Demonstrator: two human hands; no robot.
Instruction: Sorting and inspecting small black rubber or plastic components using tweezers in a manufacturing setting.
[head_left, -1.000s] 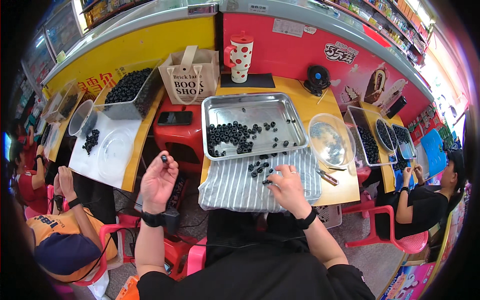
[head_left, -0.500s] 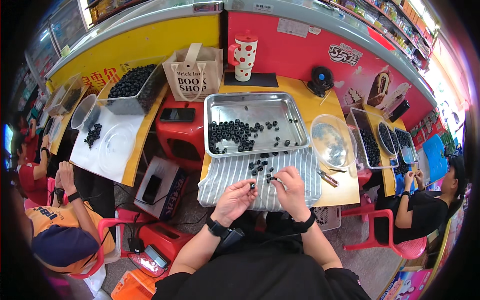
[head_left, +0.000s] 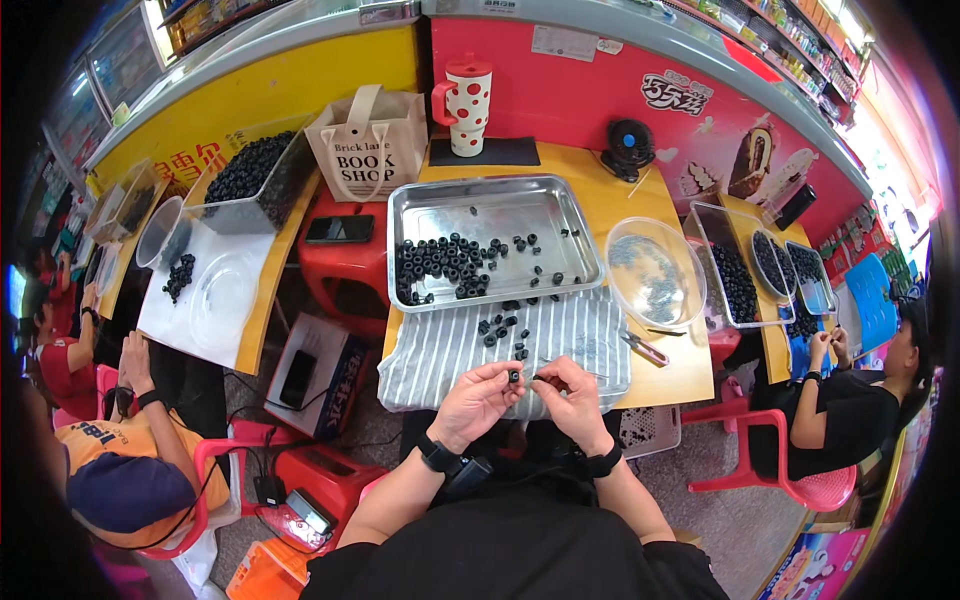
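Observation:
My left hand [head_left: 478, 404] pinches a small black ring-shaped part [head_left: 514, 377] between thumb and fingertips. Close beside it, my right hand [head_left: 571, 402] has its thumb and forefinger pressed together at a tiny dark bit too small to name. Both hands are over the near edge of a grey-and-white striped cloth [head_left: 425, 365]. Several loose black parts [head_left: 490, 340] lie on the cloth just beyond my fingers. Behind it stands a shallow metal tray [head_left: 520, 210], with many more such parts heaped mostly at its left.
Right of the tray sits a round clear tub [head_left: 692, 265] with small bits inside. Snips [head_left: 647, 349] lie near the table's right edge. A dotted tumbler [head_left: 468, 110], a small black fan [head_left: 628, 150] and a canvas bag [head_left: 365, 140] stand behind. Co-workers sit at both sides.
My right hand has drawn back from the loose parts on the cloth toward my left hand. The left hand still holds its black part, now slightly nearer me. The view has shifted slightly.

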